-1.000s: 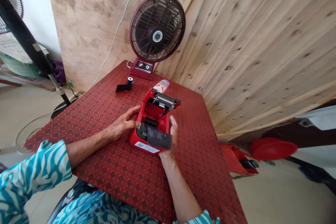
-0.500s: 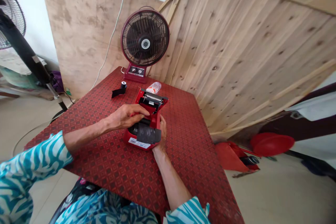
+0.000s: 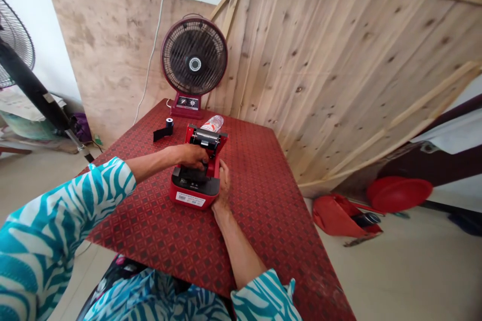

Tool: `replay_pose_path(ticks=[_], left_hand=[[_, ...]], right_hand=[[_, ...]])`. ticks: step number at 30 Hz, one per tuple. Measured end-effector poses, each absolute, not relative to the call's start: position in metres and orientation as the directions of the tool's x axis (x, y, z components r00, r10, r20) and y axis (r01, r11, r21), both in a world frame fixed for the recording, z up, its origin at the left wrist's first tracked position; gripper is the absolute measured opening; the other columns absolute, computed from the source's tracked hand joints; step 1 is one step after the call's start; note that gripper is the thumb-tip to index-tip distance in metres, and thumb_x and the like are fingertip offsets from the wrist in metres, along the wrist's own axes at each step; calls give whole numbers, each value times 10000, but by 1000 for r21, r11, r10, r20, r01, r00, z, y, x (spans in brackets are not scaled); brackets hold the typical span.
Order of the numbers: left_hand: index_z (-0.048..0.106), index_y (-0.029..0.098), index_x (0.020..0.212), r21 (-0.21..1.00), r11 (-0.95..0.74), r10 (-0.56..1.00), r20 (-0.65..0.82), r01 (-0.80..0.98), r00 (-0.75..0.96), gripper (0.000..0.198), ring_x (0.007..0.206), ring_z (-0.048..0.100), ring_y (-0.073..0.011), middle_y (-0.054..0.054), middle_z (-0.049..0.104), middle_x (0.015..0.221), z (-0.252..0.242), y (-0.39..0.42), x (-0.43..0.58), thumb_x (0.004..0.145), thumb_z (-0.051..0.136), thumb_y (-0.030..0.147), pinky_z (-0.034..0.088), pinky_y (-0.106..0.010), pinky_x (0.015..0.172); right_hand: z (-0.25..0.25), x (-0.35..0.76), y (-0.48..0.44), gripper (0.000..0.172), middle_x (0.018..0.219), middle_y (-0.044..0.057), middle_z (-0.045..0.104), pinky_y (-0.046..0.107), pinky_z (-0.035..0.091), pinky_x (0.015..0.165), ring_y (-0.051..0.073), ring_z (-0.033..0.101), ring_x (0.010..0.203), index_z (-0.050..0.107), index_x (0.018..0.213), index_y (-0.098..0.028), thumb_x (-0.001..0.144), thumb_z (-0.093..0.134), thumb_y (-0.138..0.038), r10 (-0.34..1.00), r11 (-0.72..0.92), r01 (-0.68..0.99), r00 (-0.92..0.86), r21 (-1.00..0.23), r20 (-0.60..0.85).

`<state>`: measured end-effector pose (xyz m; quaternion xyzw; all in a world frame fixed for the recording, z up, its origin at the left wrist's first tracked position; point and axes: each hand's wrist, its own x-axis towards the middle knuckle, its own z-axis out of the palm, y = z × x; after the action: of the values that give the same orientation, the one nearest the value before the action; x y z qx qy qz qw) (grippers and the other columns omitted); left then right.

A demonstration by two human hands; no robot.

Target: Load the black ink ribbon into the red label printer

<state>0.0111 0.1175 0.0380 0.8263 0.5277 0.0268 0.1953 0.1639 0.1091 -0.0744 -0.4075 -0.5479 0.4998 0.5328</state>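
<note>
A small red printer (image 3: 192, 193) with its lid raised sits on the red patterned table (image 3: 263, 195). My left hand (image 3: 193, 155) reaches over its open bay with fingers curled down inside; what they hold is hidden. Against the printer's right side rests my right hand (image 3: 224, 180), fingers wrapped on the casing. A black ribbon lies inside the bay. A second small black roll (image 3: 164, 129) with a loose strip lies on the table behind and to the left.
A dark red table fan (image 3: 193, 65) stands at the table's far end, with a plastic bottle (image 3: 212, 123) lying behind the printer. Wooden panels lean along the right. A standing fan (image 3: 22, 70) is at left. Red plastic items (image 3: 399, 193) lie on the floor.
My left hand moved from the printer's left edge over into the open bay. The black strip that hung over the printer's front is now tucked inside. The view pulled back.
</note>
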Motion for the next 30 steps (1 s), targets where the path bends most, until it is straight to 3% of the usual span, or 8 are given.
replay_pose_path(ticks=[4,12,20,26,28,30], left_hand=[[720,207,769,334,-400,855,-199,853,479,243,659,593,-160,-19,717,773,43,118,11,819,484,184,392,-239,639],[721,212,814,193,-386,864,-267,902,427,130,701,618,-171,-16,712,767,41,114,22,727,625,225,397,-235,597],[656,233,1071,131,-375,911,-128,918,391,298,994,625,-238,-54,684,1081,49,98,18,775,630,256,455,-268,730],[644,202,1043,309,-482,876,182,820,447,269,978,620,-195,-43,683,1031,56,75,6,774,647,196,457,-281,848],[637,198,1025,443,-435,896,297,784,329,265,914,627,-176,-28,689,983,60,59,-14,761,656,211,469,-283,824],[624,199,1012,627,-298,936,341,720,90,261,820,633,-155,-9,690,914,59,44,-45,758,650,253,486,-266,737]], right_hand=[[-75,163,110,440,1290,79,581,369,393,1002,192,533,1177,557,1201,-208,875,378,-443,980,163,-124,-98,-979,176],[-82,164,114,446,1227,52,626,354,418,952,196,553,1141,578,1185,-224,867,396,-478,983,149,-176,-78,-973,164],[-87,163,116,446,1227,52,627,351,414,945,197,562,1121,585,1183,-221,856,418,-473,984,156,-189,-55,-969,169],[-87,167,118,442,1232,49,624,344,425,923,195,573,1104,582,1190,-230,858,423,-474,987,143,-173,-53,-974,154],[-87,167,116,449,1221,54,631,349,430,917,199,572,1101,582,1195,-226,855,428,-474,987,138,-171,-56,-975,150],[-86,166,115,457,1208,65,638,354,435,913,203,578,1088,583,1199,-216,850,435,-471,986,132,-174,-75,-976,147]])
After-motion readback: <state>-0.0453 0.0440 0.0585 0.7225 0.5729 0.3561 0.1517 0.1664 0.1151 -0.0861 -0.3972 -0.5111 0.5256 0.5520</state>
